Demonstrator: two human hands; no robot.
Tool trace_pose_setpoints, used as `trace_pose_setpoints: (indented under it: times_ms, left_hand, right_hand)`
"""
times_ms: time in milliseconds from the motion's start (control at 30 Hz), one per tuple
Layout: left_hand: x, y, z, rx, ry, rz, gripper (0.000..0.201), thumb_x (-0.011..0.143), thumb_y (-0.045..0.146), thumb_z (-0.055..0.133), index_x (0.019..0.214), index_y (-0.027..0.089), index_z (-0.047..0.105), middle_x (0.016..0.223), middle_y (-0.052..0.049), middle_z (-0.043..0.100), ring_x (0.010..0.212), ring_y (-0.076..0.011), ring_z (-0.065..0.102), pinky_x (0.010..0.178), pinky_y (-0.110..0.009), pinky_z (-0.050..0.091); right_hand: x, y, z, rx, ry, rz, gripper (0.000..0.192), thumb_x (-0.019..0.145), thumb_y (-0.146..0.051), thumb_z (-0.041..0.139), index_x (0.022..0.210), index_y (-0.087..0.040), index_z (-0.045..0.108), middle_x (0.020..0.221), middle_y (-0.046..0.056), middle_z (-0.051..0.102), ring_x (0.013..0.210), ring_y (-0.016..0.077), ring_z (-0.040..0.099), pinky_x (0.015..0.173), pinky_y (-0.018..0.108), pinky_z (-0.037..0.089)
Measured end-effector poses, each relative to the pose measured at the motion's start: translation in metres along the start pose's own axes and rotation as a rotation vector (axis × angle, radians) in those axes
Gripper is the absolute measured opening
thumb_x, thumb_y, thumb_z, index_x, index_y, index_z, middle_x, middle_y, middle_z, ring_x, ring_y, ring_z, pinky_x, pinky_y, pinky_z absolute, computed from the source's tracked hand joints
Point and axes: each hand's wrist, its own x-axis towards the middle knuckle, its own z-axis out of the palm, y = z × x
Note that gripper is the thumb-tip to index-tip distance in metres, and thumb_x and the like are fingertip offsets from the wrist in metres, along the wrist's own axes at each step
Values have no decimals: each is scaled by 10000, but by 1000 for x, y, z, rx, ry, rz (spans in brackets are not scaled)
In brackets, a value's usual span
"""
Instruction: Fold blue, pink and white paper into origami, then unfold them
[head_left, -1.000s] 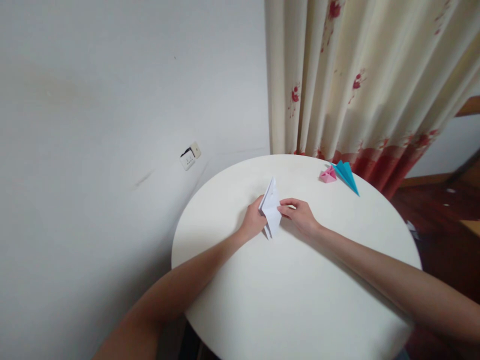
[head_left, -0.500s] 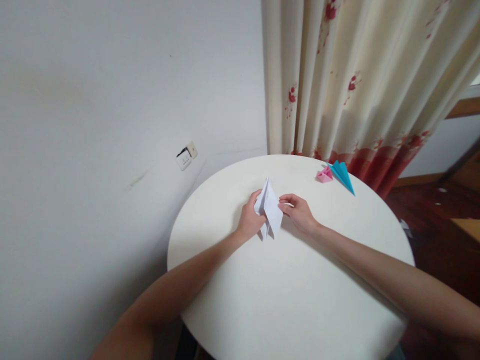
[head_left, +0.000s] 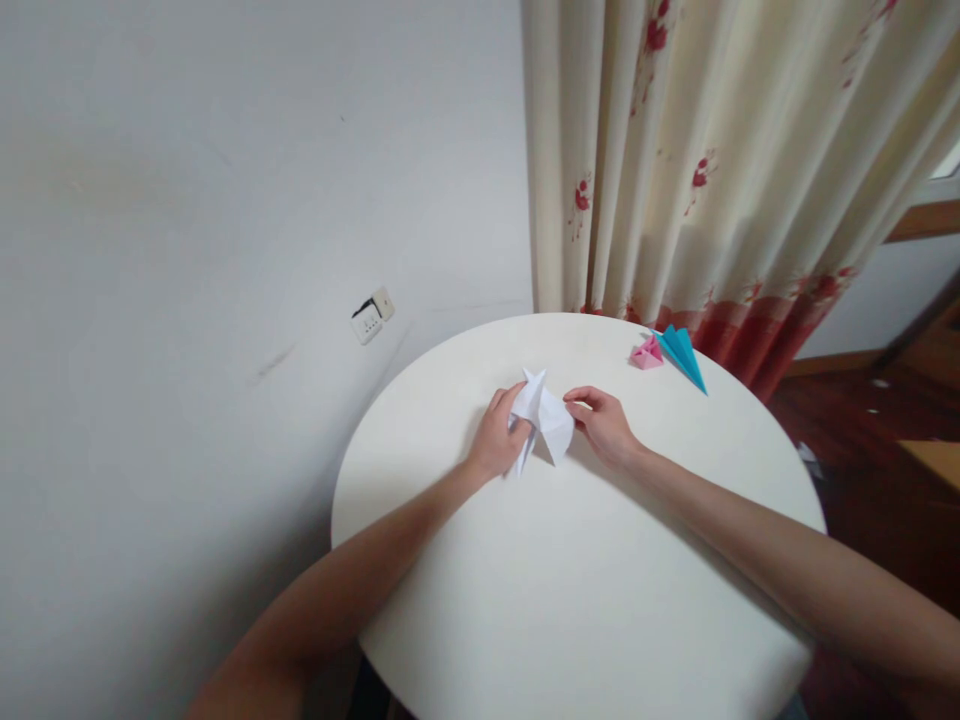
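Note:
A white folded paper (head_left: 553,418) with several points is held just over the white round table (head_left: 585,600). My left hand (head_left: 496,432) is closed around its left side, the thumb lying across the front. At the paper's right edge, my right hand (head_left: 602,422) pinches a flap between thumb and fingertips. The flap is drawn out sideways, and two small tips stick up at the top. Part of the paper's left side is hidden behind my left fingers.
Near the table's far right edge lie a pink folded paper piece (head_left: 646,353) and a blue folded paper (head_left: 682,358) beside it. A cream curtain (head_left: 637,200) with red flowers hangs behind. On the wall at left is a socket (head_left: 367,324).
My right hand has moved slightly right, pulling the flap outward. The white paper has spread wider, and its single top point now shows as two tips.

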Motion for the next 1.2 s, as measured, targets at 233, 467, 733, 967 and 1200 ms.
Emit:
trace_pose_setpoints:
  times_ms: [233, 467, 733, 967, 1200]
  left_hand:
    - [3, -2, -1, 125, 35, -1, 500, 829, 150, 541, 1328, 163, 566, 1058, -63, 563, 1018, -192, 578, 930, -300, 477]
    - [2, -1, 2, 192, 48, 33, 592, 842, 175, 568, 1424, 196, 466, 1105, -66, 530, 1027, -195, 573, 924, -303, 482]
    - [1, 8, -1, 359, -67, -26, 626, 869, 221, 510, 1479, 170, 382, 1271, -122, 549, 1113, -258, 583, 971, -356, 472]
    - [1, 5, 4, 102, -90, 0, 716, 852, 204, 541, 1520, 214, 284, 1253, -108, 526, 1122, -235, 562, 965, -368, 475]
    - [5, 2, 9, -468, 31, -159, 350, 864, 315, 618, 1177, 179, 539, 1011, -58, 613, 917, -163, 608, 801, -276, 490]
  right_hand:
    - [0, -4, -3, -355, -16, -188, 188, 706, -363, 670, 756, -182, 678, 801, 53, 675, 761, 191, 581, 734, 340, 465]
    - [-21, -17, 11, -623, -180, -303, 302, 816, -448, 612, 673, -185, 579, 655, -4, 589, 632, 143, 500, 618, 273, 387]
    - [-20, -5, 10, -675, -164, -269, 226, 784, -308, 544, 602, -179, 579, 583, -9, 559, 578, 137, 483, 581, 265, 364]
    - [-21, -6, 11, -653, -137, -312, 173, 750, -244, 512, 600, -185, 574, 605, 0, 583, 604, 148, 522, 597, 267, 404]
    - [-21, -9, 11, -434, -132, -309, 185, 778, -296, 558, 636, -179, 581, 865, 74, 707, 771, 189, 628, 678, 291, 496]
